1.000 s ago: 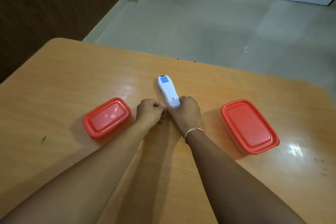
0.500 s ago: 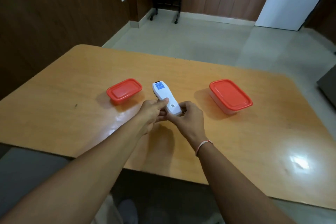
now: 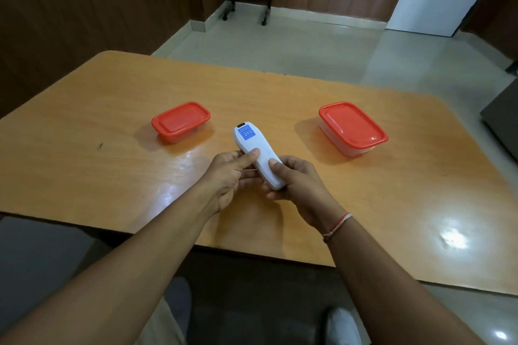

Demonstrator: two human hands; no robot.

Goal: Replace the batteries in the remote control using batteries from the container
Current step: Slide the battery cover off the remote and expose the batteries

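Both hands hold the white remote control [image 3: 256, 154] up above the wooden table [image 3: 112, 98]. The left hand [image 3: 228, 175] grips its side, with the thumb pressed flat on the back. The right hand [image 3: 300, 186] wraps around the near end, thumb on top too. The back faces up (it has a blue sticker near the far tip). Past the left hand sits a small container [image 3: 180, 122] with a red lid. Past the right hand sits a bigger container [image 3: 351, 127], lid on as well.
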